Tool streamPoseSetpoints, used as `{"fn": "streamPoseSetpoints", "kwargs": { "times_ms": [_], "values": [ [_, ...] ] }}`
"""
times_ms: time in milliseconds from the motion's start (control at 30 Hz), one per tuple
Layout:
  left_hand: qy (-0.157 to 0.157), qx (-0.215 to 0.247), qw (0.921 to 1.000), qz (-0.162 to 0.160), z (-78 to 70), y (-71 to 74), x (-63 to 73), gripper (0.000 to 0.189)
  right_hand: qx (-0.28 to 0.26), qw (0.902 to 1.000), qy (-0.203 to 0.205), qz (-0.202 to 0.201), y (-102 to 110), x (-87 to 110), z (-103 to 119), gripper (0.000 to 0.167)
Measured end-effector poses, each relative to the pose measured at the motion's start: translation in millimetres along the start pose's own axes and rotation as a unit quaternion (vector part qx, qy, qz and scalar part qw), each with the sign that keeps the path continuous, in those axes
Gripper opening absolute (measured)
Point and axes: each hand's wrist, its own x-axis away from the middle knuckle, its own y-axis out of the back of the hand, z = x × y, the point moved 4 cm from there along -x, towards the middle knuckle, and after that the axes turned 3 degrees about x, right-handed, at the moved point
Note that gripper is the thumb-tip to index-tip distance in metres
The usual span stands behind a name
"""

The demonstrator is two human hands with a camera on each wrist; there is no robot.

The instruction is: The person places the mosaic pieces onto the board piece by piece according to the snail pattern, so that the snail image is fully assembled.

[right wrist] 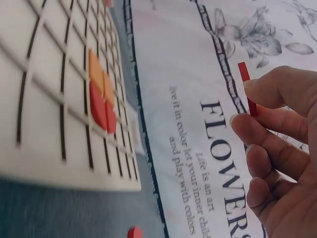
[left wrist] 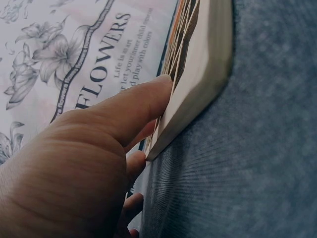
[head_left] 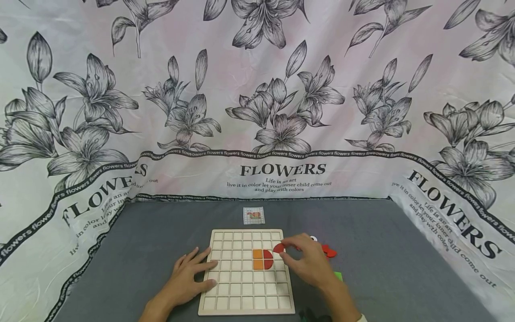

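A pale wooden grid board [head_left: 246,312] lies on the grey cloth in the head view. Two orange squares [head_left: 258,264] sit in its cells, with two red quarter-round pieces [head_left: 268,264] against their right side. My left hand [head_left: 186,278] rests on the board's left edge with fingers spread; in the left wrist view its thumb [left wrist: 148,101] touches the rim. Above the board's upper right part, my right hand [head_left: 309,260] pinches another red piece [head_left: 278,247] between thumb and finger. Edge-on in the right wrist view, that red piece [right wrist: 247,88] looks thin and flat.
Behind the board lies a small picture card [head_left: 254,215]. Loose red pieces [head_left: 330,251], a white round piece [head_left: 314,239] and a green piece [head_left: 339,276] lie right of the board, partly behind my right hand. A flower-printed curtain [head_left: 281,174] stands at the back.
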Motion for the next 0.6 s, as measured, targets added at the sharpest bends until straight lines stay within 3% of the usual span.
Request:
{"fn": "streamPoseSetpoints", "kwargs": {
  "times_ms": [267,600],
  "values": [
    [0.004,0.000,1.0000,-0.001,1.5,-0.2,0.5,0.053,-0.028,0.9994,0.002,0.020,-14.1,-12.5,9.8,0.023],
    [-0.001,0.004,1.0000,0.003,1.2,0.7,0.2,0.054,-0.065,0.9947,-0.036,0.071,-42.6,-27.1,14.9,0.020]
  ]
}}
